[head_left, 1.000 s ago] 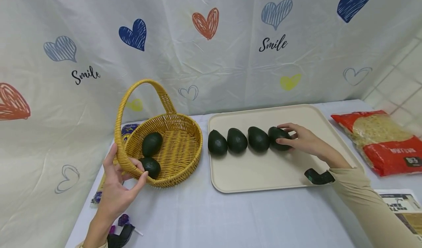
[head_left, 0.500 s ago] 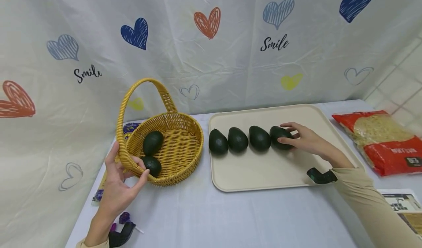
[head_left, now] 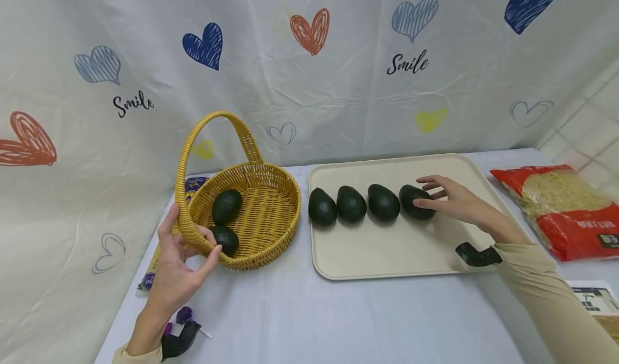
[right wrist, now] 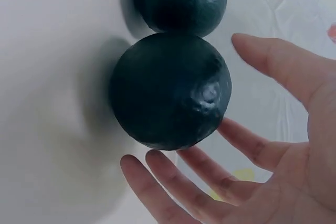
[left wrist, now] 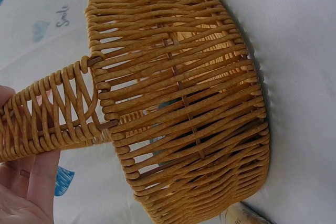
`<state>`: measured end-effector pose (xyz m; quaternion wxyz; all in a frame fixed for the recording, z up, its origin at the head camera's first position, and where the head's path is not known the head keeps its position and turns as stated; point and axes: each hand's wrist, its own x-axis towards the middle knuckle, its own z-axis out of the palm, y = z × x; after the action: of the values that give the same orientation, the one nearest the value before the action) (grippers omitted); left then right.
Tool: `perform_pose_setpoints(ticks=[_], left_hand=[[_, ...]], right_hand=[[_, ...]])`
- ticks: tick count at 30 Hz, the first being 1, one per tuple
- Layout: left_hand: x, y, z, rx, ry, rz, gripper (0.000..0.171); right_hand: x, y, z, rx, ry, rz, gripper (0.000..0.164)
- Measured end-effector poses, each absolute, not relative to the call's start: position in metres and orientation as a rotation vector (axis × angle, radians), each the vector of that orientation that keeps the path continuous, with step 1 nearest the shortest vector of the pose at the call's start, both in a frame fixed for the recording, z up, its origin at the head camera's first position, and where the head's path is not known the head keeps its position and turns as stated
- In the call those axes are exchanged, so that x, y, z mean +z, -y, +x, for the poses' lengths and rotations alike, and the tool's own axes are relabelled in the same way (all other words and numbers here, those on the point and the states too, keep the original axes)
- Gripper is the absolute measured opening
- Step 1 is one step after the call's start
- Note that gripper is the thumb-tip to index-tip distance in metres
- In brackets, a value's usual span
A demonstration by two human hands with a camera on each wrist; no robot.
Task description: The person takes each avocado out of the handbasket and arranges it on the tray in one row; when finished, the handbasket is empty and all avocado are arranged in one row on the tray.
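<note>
My left hand [head_left: 175,280] grips the yellow woven basket [head_left: 267,208] at the base of its handle, near the rim. Two dark green avocados lie in the basket's left side, the upper one [head_left: 227,207] and the lower one [head_left: 225,240]. On the beige tray [head_left: 377,256], several more avocados stand in a row. My right hand [head_left: 456,202] is spread at the rightmost avocado [right wrist: 168,93]. In the right wrist view its thumb stands apart from the fruit, while some fingertips are right at its edge.
A red bag of pasta [head_left: 566,208] lies right of the tray, with a printed packet [head_left: 592,299] in front of it. Behind the basket lies a blue and yellow packet [head_left: 193,184]. A purple lollipop [head_left: 184,314] lies near my left wrist. A patterned curtain [head_left: 338,84] hangs behind.
My right hand has loosened slightly and drawn a little to the right from the avocado. The left hand keeps its hold on the basket. The head view has shifted a little.
</note>
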<state>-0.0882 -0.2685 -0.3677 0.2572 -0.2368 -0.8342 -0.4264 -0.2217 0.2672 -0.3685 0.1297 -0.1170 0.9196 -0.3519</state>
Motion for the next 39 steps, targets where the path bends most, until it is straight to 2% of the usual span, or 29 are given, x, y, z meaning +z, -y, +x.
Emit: perform_pose_setpoints(ticks=[4, 7, 10, 14, 19, 24, 32, 39], left_hand=[[-0.369, 0.268, -0.088, -1.146, 2.267, -0.637, 0.123], [-0.369, 0.269, -0.088, -1.160, 2.254, -0.650, 0.117], [-0.369, 0.270, -0.089, -1.179, 2.230, -0.675, 0.110], [-0.366, 0.269, -0.089, -1.176, 2.228, -0.672, 0.115], [-0.367, 0.268, -0.088, -1.153, 2.250, -0.643, 0.123], [-0.369, 0.267, -0.088, -1.151, 2.249, -0.641, 0.123], [-0.370, 0.267, -0.088, -1.157, 2.261, -0.617, 0.124], [-0.366, 0.269, -0.086, -1.096, 2.290, -0.602, 0.124]], right_hand=[[-0.367, -0.270, -0.223, -1.013, -2.688, -0.340, 0.075], [-0.361, -0.268, -0.224, -1.006, -2.735, -0.362, 0.072], [-0.348, -0.261, -0.226, -1.008, -2.801, -0.438, 0.068], [-0.321, -0.236, -0.229, -1.045, -2.826, -0.571, 0.065], [-0.292, -0.182, -0.230, -1.137, -2.751, -0.768, 0.059], [-0.284, -0.113, -0.227, -1.148, -2.649, -1.018, 0.055], [-0.302, -0.013, -0.221, -1.042, -2.443, -1.286, 0.050], [-0.332, 0.048, -0.213, -1.008, -2.290, -1.355, 0.048]])
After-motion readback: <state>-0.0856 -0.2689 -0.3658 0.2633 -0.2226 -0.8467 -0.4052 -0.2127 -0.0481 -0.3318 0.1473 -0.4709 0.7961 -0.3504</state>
